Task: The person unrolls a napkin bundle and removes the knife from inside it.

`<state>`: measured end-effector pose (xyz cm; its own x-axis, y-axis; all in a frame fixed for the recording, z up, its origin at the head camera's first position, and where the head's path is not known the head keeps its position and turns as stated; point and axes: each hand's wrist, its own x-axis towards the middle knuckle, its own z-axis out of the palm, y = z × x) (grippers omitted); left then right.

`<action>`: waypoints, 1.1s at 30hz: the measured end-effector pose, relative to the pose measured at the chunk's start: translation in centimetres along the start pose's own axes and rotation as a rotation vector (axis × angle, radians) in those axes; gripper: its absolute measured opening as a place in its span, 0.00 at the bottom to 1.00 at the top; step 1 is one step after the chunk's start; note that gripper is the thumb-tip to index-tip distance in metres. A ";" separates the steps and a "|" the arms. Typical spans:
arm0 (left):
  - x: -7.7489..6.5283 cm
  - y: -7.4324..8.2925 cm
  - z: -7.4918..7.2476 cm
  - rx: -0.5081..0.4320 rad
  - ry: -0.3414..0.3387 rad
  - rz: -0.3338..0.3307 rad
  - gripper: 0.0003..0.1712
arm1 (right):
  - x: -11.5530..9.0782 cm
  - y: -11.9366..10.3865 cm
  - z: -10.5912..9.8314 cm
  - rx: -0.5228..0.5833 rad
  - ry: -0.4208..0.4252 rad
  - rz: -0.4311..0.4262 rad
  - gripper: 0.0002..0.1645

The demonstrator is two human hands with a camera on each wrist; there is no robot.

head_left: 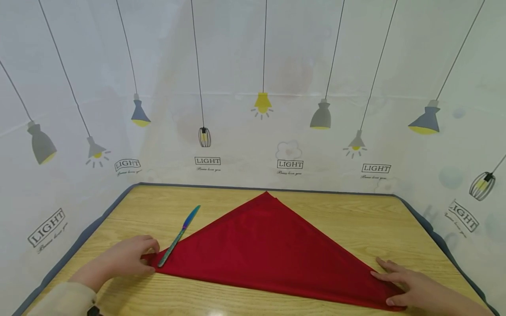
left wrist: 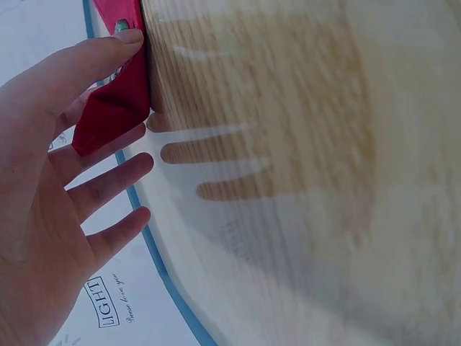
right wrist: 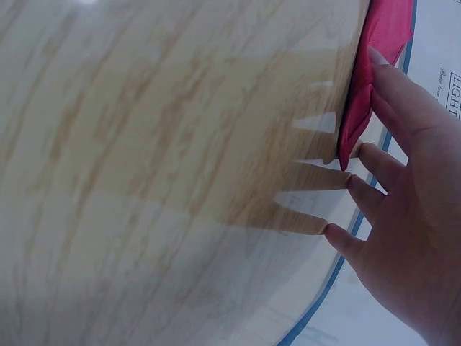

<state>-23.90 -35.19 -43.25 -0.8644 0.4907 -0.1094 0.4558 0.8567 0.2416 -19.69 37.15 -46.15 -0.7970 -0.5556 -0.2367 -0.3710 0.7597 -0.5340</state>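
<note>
A red cloth (head_left: 257, 245), folded into a large triangle, lies on the table with its peak pointing away. Its left corner is between the thumb and fingers of my left hand (head_left: 132, 256), which pinches it; the other fingers stay spread in the left wrist view. Lying slantwise across the cloth's left part is a shiny blue-green table knife (head_left: 179, 235), its blade reaching past the edge over the wood. My right hand (head_left: 415, 285) holds the right corner, thumb at the near edge and index finger on the sloping side. In the right wrist view, thumb and index finger pinch the cloth (right wrist: 389, 36).
The light wood table (head_left: 344, 210) has a dark blue edge (head_left: 237, 188). White sheeting printed with hanging lamps (head_left: 262, 103) rises along the back and both sides. Reflections of the hands show on the glossy tabletop in both wrist views.
</note>
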 end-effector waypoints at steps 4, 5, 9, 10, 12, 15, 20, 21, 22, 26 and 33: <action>0.1 0.2 -0.2 -0.006 0.005 0.008 0.21 | 0.0 0.1 0.0 -0.005 0.002 0.000 0.34; 0.2 0.3 -0.3 -0.006 0.009 0.010 0.21 | 0.0 0.1 0.0 -0.004 0.003 -0.001 0.34; 0.6 0.6 -0.5 -0.010 0.021 0.012 0.23 | 0.1 0.1 -0.1 0.005 0.003 -0.008 0.34; 0.7 0.6 -0.6 -0.007 0.023 0.009 0.23 | 0.1 0.1 -0.1 0.006 0.003 -0.004 0.34; 0.9 0.7 -0.8 -0.002 0.028 0.009 0.24 | 0.1 0.0 -0.1 0.005 0.002 0.008 0.35; 1.3 0.9 -1.2 0.006 0.037 0.020 0.27 | 0.2 -0.1 -0.1 0.020 -0.003 0.025 0.35; 2.2 1.1 -2.1 0.012 0.049 0.049 0.34 | 0.1 -0.2 -0.1 0.039 -0.010 0.025 0.34; 2.4 1.1 -2.2 0.006 0.048 0.048 0.35 | 0.1 -0.2 -0.1 0.041 -0.009 0.025 0.34; 2.7 1.1 -2.3 0.002 0.048 0.047 0.35 | 0.0 -0.2 -0.1 0.041 -0.008 0.025 0.34; 3.7 1.1 -2.6 -0.022 0.038 0.028 0.38 | -0.1 -0.3 -0.2 0.026 -0.001 0.028 0.35; 5.8 1.1 -2.6 -0.064 0.026 -0.009 0.38 | -0.1 -0.3 -0.2 0.044 -0.004 0.026 0.35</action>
<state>-28.95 -31.79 -41.08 -0.8738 0.4785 -0.0871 0.4346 0.8486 0.3019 -19.59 37.01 -45.84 -0.8039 -0.5376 -0.2543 -0.3288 0.7581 -0.5631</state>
